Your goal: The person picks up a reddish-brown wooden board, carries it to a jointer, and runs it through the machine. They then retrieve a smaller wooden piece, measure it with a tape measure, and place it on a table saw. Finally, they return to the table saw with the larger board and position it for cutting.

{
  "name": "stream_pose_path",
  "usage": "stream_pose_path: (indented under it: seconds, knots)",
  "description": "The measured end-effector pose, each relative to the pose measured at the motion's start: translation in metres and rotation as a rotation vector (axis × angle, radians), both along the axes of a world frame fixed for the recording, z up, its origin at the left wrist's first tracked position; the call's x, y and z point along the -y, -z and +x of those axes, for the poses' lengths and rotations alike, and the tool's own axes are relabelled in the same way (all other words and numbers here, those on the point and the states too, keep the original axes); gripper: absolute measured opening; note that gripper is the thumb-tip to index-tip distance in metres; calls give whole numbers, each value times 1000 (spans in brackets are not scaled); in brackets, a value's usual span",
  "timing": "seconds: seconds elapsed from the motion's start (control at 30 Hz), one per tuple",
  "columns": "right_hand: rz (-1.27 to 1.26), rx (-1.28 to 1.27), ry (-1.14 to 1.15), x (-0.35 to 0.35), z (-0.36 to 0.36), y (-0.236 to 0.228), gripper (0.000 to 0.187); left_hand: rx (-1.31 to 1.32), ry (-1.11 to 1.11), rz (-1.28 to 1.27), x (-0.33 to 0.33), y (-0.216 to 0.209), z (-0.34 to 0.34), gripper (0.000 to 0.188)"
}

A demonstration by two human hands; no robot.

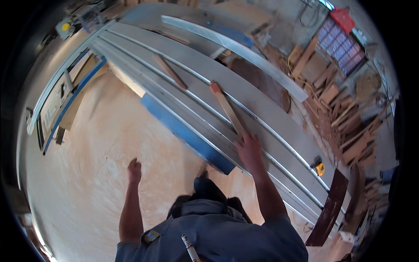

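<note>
My right hand [250, 150] is over the long grey saw table [192, 72], its fingers closed at the near end of a narrow wooden strip [228, 107]. The strip's far end is reddish and points up and left, lying across the metal rails [257, 122]. A second, brown wooden piece [170, 72] lies slantwise across the rails farther left. My left hand [135, 170] hangs over the dusty floor, fingers curled in, with nothing visible in it. Below the table's near edge runs a blue panel [187, 135].
A yellow tape measure [320, 168] sits near the table's right end, beside a dark red glossy board [330, 209]. A long metal bar [235, 50] spans the far side. Wood offcuts [353, 126] heap up at right. A blue-edged frame [74, 100] stands at left.
</note>
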State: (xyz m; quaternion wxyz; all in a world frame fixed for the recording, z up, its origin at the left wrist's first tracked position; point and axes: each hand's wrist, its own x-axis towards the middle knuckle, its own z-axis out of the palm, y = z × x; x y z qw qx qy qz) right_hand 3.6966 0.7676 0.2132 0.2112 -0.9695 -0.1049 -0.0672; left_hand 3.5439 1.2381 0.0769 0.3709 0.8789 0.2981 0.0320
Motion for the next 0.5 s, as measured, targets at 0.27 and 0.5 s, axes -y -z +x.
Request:
stream_pose_path:
  seconds: [0.27,0.5]
  knots:
    - [-136,-260,146,-45,81,-4,35,330,647,422,45,-151,290,36]
    - [-245,-206,305,-38,93,2,34,491,1061,785,-9,-125,464,28]
